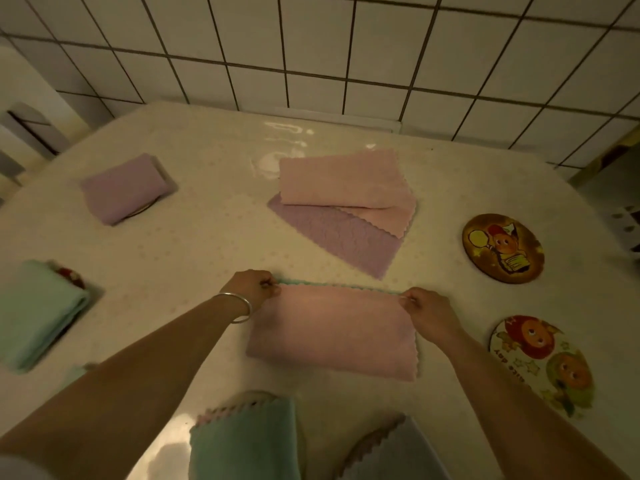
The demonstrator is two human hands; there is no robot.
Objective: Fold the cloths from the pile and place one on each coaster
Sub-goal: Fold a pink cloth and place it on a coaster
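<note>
**Both hands pinch the far edge of a pink cloth**

Head view: the left hand [254, 287] and right hand [427, 308] each have their fingers [273, 285] curled tight on a far corner of the pink cloth [332, 329], folded flat on the bench [214, 237] between them. Beyond the fingers lies the pile [346, 206] of pink and purple cloths. Right of the fingers sit two bare coasters [504, 248]. Left of them, a purple cloth [121, 188] and a green cloth [34, 313] cover others.
</note>
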